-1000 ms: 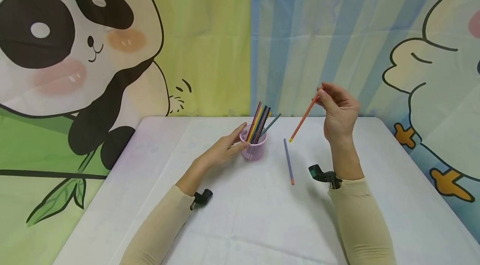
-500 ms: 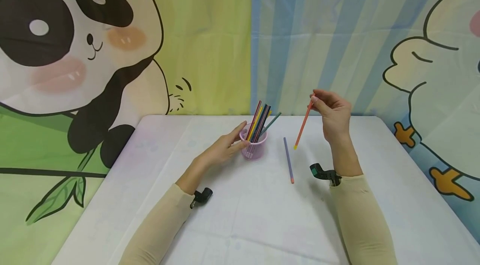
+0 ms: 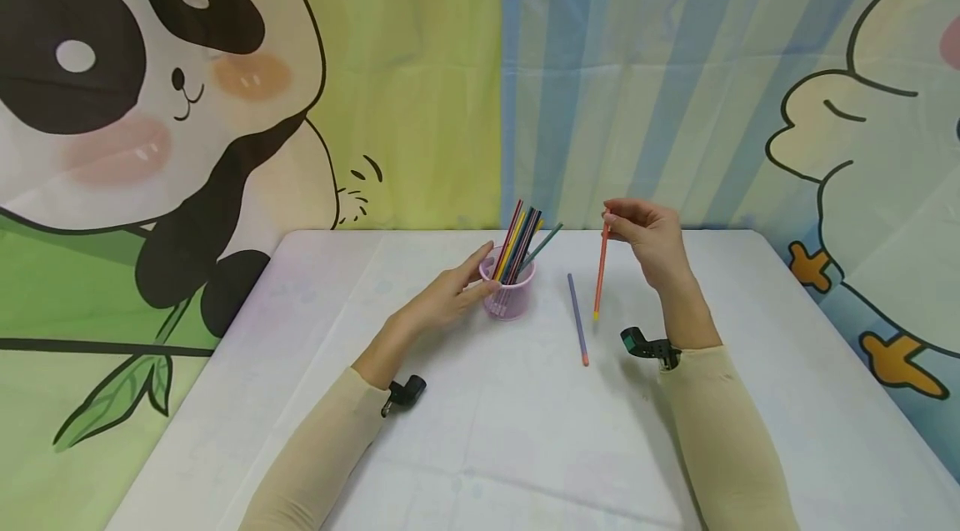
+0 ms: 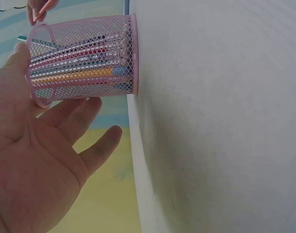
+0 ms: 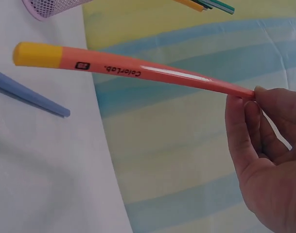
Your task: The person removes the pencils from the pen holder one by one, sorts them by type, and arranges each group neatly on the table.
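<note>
The right hand [image 3: 651, 241] pinches the top of an orange pen [image 3: 600, 273], which hangs nearly upright with its yellow cap above the white table [image 3: 525, 431]. Just beside it lies a blue pen [image 3: 577, 318]. Left of that stands a pink mesh cup [image 3: 508, 298] full of pens; the left hand [image 3: 450, 298], fingers relaxed, rests against its side. The right wrist view alone shows "ColorLab" printed on the orange pen.

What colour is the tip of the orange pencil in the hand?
Yellow. The orange pencil has a yellow end, clearest in the right wrist view.
</note>
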The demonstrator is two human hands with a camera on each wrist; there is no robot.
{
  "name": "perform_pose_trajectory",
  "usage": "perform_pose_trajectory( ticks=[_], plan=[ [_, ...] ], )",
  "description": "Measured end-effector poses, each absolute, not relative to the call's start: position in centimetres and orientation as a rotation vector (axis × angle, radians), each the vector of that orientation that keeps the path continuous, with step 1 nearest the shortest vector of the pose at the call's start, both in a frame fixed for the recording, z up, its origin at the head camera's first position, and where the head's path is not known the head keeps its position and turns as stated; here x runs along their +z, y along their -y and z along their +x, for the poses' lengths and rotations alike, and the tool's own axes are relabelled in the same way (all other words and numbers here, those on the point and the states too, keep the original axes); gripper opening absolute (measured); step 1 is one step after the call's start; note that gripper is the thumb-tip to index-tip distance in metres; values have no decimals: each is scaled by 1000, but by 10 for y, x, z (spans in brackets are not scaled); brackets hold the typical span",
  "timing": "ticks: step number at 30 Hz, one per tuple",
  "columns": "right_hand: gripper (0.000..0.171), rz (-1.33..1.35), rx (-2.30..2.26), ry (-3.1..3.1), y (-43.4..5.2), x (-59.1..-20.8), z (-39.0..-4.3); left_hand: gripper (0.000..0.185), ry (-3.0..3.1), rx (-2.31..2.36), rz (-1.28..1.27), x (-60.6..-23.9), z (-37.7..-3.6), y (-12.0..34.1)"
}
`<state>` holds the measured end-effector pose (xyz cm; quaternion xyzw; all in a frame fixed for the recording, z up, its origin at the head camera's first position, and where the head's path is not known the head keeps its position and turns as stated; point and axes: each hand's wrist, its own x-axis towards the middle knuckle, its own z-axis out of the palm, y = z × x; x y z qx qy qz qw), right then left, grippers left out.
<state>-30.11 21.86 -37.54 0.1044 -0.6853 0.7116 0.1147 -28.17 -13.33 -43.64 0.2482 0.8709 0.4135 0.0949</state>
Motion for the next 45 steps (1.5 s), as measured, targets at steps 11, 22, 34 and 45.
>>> perform_pose_trajectory(
  ticks=[11,22,34,45],
  plan=[
    [27,273,1995,2297,-224,-390,-307,75,-2580,1228,731,-439,-282,133],
    [32,267,1929,2456,-224,-396,-311,75,-2584,1238,723,-438,-280,133],
    [30,268,1962,2547,-223,-414,-319,75,-2588,1233,749,-437,-280,134],
    [37,172,1850,2727,-219,-417,-320,76,-2593,1216,750,-435,-281,134]
  ],
)
